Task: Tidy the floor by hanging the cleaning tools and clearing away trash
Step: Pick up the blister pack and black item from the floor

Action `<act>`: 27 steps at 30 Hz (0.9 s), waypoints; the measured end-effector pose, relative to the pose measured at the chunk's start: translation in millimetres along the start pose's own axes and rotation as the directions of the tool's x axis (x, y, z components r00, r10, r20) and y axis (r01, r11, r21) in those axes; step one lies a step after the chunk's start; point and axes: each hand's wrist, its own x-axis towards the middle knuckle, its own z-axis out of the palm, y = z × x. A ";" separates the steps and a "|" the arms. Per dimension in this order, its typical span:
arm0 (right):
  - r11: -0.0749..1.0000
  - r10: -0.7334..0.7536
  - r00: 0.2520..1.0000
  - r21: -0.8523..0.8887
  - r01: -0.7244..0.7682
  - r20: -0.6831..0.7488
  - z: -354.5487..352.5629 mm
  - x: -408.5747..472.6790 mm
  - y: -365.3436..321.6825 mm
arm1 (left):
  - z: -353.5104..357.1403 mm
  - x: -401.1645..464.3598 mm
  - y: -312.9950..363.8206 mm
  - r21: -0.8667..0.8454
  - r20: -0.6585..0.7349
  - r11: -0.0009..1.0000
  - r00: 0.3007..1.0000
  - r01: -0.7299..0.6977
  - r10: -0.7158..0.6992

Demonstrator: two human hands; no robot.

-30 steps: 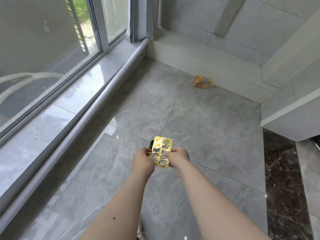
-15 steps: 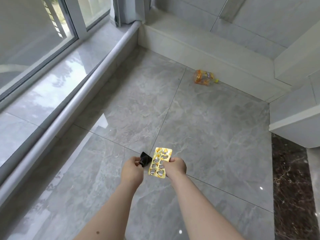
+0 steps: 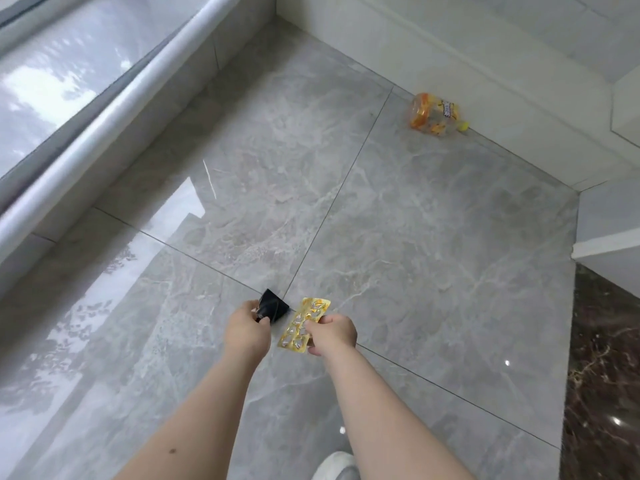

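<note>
Now that our hands have parted, our left hand [image 3: 246, 329] pinches the black scrap [image 3: 273, 305], our right hand [image 3: 330, 331] the yellow blister pack [image 3: 302, 327]; orange bottle [image 3: 435, 114] lies by the far wall, likely next.

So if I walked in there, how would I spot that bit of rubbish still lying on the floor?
Look to the far side of the grey tiled floor, where it meets the pale wall base. Lying on its side against that base is a clear plastic bottle, the only loose thing on the tiles, with an orange label and a yellow cap.
</note>
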 end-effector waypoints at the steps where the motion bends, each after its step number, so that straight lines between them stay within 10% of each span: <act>1: 1.000 0.011 1.000 -0.002 -0.011 0.003 2.9 9.8 1.1 | 5.4 8.5 -1.8 0.002 0.000 1.000 1.000 -0.001 0.001; 27: 0.993 0.051 0.998 -0.107 -0.047 0.038 83.5 100.2 32.2 | 66.8 92.4 -46.8 0.012 0.029 0.979 0.978 0.204 -0.205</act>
